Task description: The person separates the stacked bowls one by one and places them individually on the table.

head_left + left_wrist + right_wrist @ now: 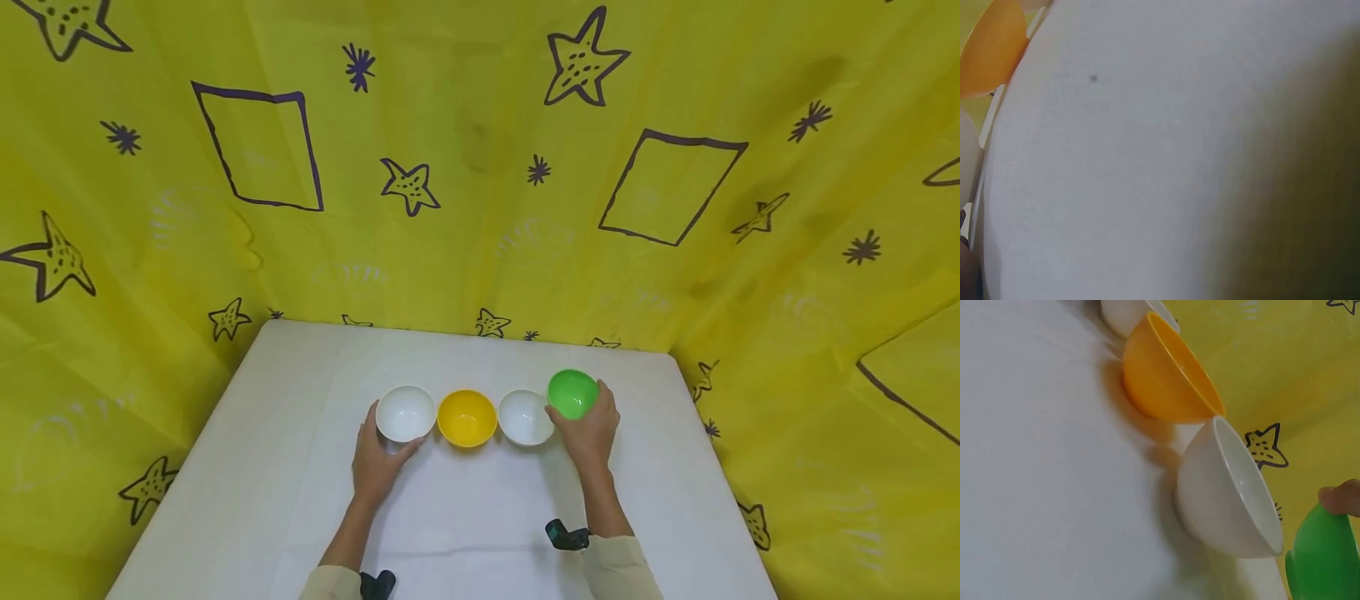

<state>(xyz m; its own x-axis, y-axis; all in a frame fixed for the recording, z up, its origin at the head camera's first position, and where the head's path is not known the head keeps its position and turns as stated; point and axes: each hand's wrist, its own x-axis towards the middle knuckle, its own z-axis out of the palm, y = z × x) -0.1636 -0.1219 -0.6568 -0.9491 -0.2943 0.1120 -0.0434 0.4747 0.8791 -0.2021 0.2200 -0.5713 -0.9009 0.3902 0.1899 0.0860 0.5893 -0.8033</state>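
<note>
Four bowls would be a row across the white table: at its left end my left hand (pixel 375 462) holds a white bowl (pixel 406 414), thumb along the near right side and fingers round the left. A yellow-orange bowl (pixel 467 419) stands beside it, followed by a second white bowl (pixel 524 418). My right hand (pixel 588 429) grips a green bowl (pixel 573 393) between thumb and fingers, at the right end. In the right wrist view the foot of the green bowl (pixel 1325 556) shows, and a thumb (pixel 1339 499) presses its rim.
The white-covered table (pixel 465 517) reaches back to a yellow curtain (pixel 465 250) with drawn stars and frames, which also closes in both sides. Dark wrist devices sit at both sleeves, the right one (pixel 566 535) pointing inward.
</note>
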